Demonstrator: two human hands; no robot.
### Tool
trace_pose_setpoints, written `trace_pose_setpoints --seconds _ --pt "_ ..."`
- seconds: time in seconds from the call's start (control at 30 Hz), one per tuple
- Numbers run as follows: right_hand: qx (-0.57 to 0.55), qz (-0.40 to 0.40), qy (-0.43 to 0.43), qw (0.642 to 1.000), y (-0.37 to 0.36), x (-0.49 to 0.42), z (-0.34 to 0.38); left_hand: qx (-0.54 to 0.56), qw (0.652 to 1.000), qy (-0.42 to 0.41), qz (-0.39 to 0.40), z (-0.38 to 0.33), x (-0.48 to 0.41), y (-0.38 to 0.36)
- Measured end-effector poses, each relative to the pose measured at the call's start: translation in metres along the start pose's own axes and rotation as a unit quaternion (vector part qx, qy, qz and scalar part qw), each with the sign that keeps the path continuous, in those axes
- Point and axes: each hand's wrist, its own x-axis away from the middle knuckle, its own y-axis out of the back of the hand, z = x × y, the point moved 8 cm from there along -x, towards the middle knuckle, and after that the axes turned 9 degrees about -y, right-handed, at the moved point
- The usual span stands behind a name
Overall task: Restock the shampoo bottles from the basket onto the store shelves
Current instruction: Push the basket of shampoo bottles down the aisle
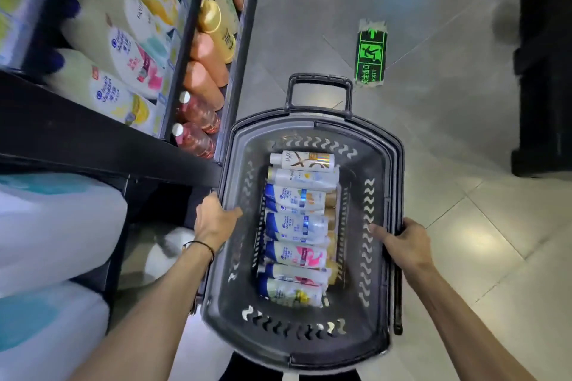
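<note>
Gripping opposite rims, the basket (383,164) is steadied by L hand (213,219) and R hand (405,241), each closed on its edge. Bottles (297,226) lie stacked inside, w/ shelves (198,49) just left, prob. for short reaches.

Head camera looks steeply down (close) over the basket (383,164)

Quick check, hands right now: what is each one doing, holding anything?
Left hand: closed on the left rim of the basket, no bottle.
Right hand: closed on the basket's right rim, no bottle.
</note>
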Motion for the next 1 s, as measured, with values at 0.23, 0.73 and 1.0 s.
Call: trace_pose_setpoints --seconds 0.23,0.73,1.0 --pt "0.014 0.014 0.029 0.999 -0.041 -0.055 0.001 0.008 1.0 0.003 -0.016 0.019 -0.039 -0.04" --pt "0.025 0.02 0.026 0.999 -0.051 -0.07 0.012 0.013 1.0 -0.026 -0.011 0.012 -0.06 -0.046" --pt "0.234 0.053 0.107 0.965 -0.003 0.017 0.048 -0.083 0.991 -0.026 0.105 -0.028 0.009 0.007"
